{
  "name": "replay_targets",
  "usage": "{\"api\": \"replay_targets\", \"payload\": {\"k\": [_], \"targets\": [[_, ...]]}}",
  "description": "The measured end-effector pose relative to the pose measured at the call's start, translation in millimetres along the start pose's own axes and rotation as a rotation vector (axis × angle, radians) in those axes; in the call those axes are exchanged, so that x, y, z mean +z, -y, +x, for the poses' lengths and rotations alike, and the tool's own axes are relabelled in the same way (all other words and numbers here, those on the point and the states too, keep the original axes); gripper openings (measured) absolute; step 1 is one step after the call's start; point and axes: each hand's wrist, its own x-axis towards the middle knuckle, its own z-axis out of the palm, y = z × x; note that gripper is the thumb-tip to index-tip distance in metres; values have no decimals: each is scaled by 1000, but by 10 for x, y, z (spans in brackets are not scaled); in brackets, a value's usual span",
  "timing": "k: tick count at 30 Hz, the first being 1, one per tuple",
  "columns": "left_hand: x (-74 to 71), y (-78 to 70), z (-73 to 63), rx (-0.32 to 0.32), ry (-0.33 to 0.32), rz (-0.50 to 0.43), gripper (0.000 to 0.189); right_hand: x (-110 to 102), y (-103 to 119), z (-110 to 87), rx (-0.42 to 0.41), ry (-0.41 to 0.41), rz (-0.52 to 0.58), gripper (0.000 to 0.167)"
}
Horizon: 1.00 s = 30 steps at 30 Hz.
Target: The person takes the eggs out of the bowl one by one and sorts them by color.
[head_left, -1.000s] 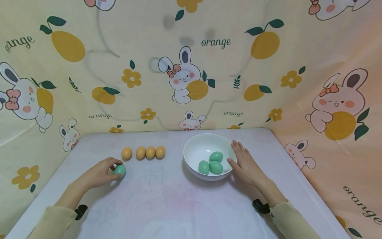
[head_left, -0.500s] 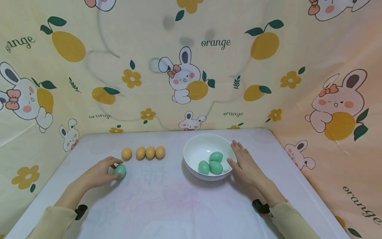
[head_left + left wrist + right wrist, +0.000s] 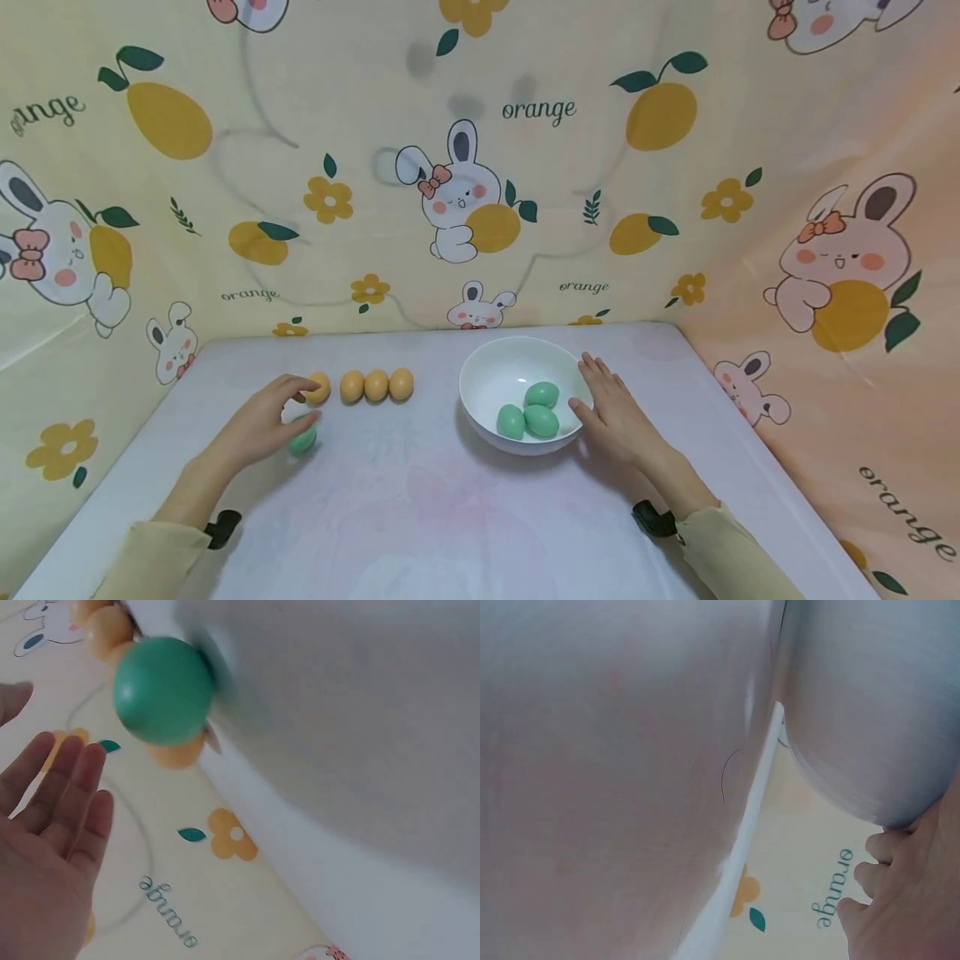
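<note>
Hovering beside a green egg (image 3: 303,442), the left hand (image 3: 258,427) holds nothing, its fingers loosely extended and the thumb parted from them. From the head, that thumb covers the upper part of the egg; in the left wrist view a gap shows between the fingertips and the egg, so the two are apart. Just beyond the left fingertips sits a yellow-orange egg (image 3: 321,390), partly hidden by them. Farther to the right of the left hand, a row of three yellow-orange eggs (image 3: 377,386) sits side by side.

The right hand (image 3: 621,421) lies along the near-right side of a white bowl (image 3: 483,385), fingers straight against its outer side and thumb tip over the rim; it is not curled round anything. To the left of this hand, inside the bowl, three green eggs (image 3: 527,410) lie clustered together.

Under both hands spreads a white tabletop (image 3: 450,533). Each wrist carries a black strap-on device (image 3: 222,529), just ahead of a beige sleeve (image 3: 153,562). Beyond the hands hangs a cream cloth (image 3: 360,100) printed with rabbits, oranges, flowers and the word "orange".
</note>
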Motion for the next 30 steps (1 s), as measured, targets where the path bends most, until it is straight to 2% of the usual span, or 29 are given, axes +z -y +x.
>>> {"api": "replay_targets", "payload": {"k": [4,11,15,22,30], "targets": [[79,-90,75,44,-73,-17,38,8,4,-3,4,4,-1,77],[199,-276,266,181,-209,-69,35,4,4,0,7,5,-15,77],[246,-422,378,203,-216,-109,35,0,6,0,10,6,-16,77],[358,-686,569,221,-183,-175,35,-8,17,-6,11,5,-13,76],[512,-945,751,283,-175,-243,34,-12,26,-5,13,9,-10,76]]}}
